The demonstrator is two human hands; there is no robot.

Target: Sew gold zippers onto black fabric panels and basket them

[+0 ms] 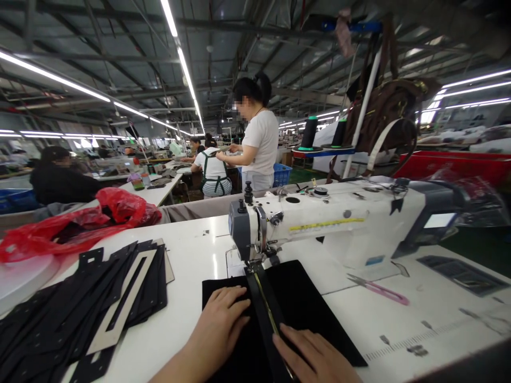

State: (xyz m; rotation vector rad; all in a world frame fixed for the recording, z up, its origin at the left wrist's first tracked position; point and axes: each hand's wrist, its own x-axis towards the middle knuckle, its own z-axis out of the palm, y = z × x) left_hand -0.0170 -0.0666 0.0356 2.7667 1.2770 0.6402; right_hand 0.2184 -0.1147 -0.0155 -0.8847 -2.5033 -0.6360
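Observation:
A black fabric piece [311, 303] lies on the white table under the needle end of a sewing machine [327, 223]. Down its middle runs a darker strip with a gold-coloured zipper [266, 303], its far end beneath the presser foot. My left hand [219, 324] rests on the fabric left of the zipper, fingers flat and slightly apart, holding nothing. On the zipper's right side, nearer to me, my right hand [313, 354] lies with fingers stretched out over the strip, fingertips touching the zipper's edge.
Black cut pieces [51, 314] with a beige frame-shaped template [123, 303] are piled at the left, near a red plastic bag [99, 218]. Pink-handled scissors [379, 290] lie right of the fabric. Thread cones [309, 135] stand behind the machine. Beyond it a person [261, 138] stands; others sit.

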